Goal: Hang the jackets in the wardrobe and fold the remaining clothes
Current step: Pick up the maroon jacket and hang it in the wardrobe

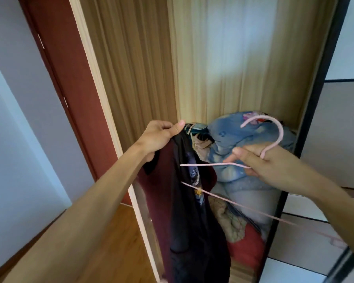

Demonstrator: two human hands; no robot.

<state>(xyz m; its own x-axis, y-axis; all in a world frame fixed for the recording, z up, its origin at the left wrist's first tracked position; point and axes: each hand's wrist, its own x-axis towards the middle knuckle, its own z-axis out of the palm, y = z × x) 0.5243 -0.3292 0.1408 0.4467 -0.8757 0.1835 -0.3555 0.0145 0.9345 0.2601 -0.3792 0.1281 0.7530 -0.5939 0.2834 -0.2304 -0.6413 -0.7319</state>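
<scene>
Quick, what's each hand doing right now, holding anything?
Left hand: grips the top of the dark jacket, holding it up.
Right hand: holds the pink hanger at the base of its hook.

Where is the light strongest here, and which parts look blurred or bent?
Head view: strongest light is a pale patch on the wardrobe back panel; the dark jacket loses detail; the pink hanger blurs along its lower bar; the wardrobe frame bows, wide lens.

Limp dark jacket (192, 221) dangling before wardrobe (131, 58); pink hanger (281, 132) beside.
</scene>
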